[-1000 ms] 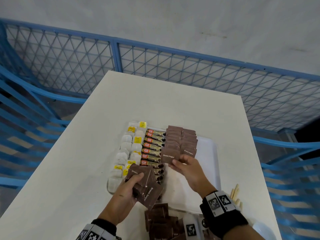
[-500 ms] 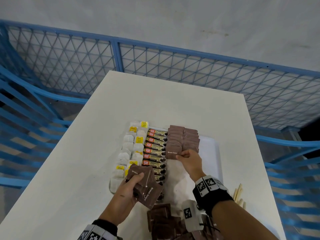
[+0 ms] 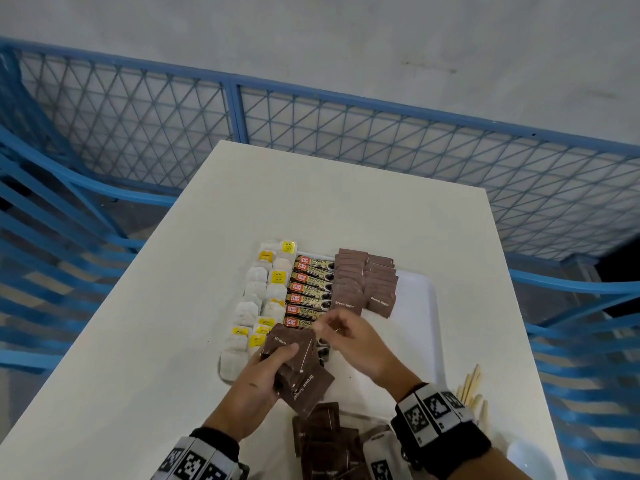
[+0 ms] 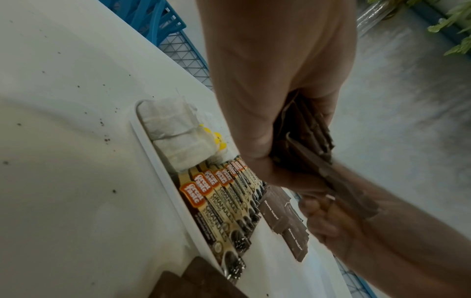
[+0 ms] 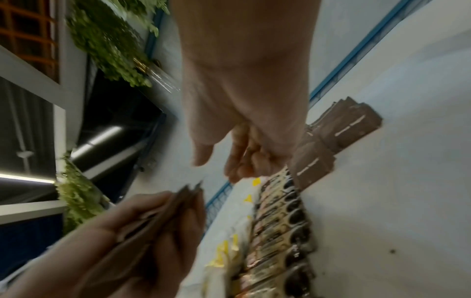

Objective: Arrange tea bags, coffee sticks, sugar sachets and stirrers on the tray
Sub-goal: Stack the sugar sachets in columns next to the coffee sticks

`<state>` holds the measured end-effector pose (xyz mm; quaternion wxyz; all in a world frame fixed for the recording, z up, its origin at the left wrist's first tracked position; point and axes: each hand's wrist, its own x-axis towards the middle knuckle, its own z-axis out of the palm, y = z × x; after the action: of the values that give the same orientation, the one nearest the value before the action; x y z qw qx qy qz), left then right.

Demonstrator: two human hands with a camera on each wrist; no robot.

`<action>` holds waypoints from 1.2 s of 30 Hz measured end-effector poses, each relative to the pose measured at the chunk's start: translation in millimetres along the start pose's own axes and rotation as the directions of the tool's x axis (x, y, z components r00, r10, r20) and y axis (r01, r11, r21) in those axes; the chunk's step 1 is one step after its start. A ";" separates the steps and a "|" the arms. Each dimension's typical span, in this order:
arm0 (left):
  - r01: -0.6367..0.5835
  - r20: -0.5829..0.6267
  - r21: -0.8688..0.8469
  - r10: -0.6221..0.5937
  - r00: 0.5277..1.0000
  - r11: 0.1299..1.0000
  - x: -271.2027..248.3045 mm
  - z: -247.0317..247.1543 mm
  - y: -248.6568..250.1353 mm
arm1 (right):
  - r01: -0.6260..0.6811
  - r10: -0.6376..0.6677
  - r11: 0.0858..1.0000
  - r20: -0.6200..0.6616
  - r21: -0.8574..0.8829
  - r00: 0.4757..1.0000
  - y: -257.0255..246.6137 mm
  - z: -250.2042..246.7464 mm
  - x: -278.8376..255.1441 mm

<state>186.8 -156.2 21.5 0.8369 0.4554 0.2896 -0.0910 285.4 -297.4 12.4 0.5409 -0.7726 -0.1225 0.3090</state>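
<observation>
My left hand (image 3: 287, 358) grips a fanned stack of brown sugar sachets (image 3: 304, 372) above the near left part of the white tray (image 3: 419, 306). My right hand (image 3: 329, 329) hovers empty beside the stack's top edge, its fingers loosely curled. On the tray lie tea bags (image 3: 256, 292) at the left, coffee sticks (image 3: 308, 292) in the middle and two rows of sugar sachets (image 3: 363, 285) to their right. In the left wrist view the gripped sachets (image 4: 303, 137) hang over the coffee sticks (image 4: 221, 201). The right wrist view shows the right hand (image 5: 216, 163) holding nothing.
A loose pile of brown sachets (image 3: 322, 434) lies at the table's near edge. Wooden stirrers (image 3: 472, 386) lie on the table right of the tray. A blue mesh fence (image 3: 311, 133) surrounds the white table (image 3: 156, 323).
My right hand laid a sachet at the near end of the left sugar row, let go and drew back to the stack. My left hand stayed put.
</observation>
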 end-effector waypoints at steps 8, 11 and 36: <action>0.059 0.076 -0.001 -0.059 0.995 0.998 -4.2 6.4 1.6 | -0.080 0.047 0.988 0.235 0.135 0.971 -5.5 7.2 -15.1; 0.044 0.110 -0.020 -0.042 0.993 0.999 -7.4 3.2 0.4 | -0.058 0.024 0.987 0.219 0.152 0.975 -6.3 4.3 -16.6; 0.016 0.142 0.057 -0.024 0.990 0.998 3.0 1.0 -13.6 | 0.070 0.202 0.805 -0.383 0.589 0.902 49.1 -68.7 -2.0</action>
<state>184.0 -164.4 10.6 0.8415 0.4680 0.2307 -0.1399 318.6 -369.6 -16.3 0.7555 -0.6185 0.1285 0.1736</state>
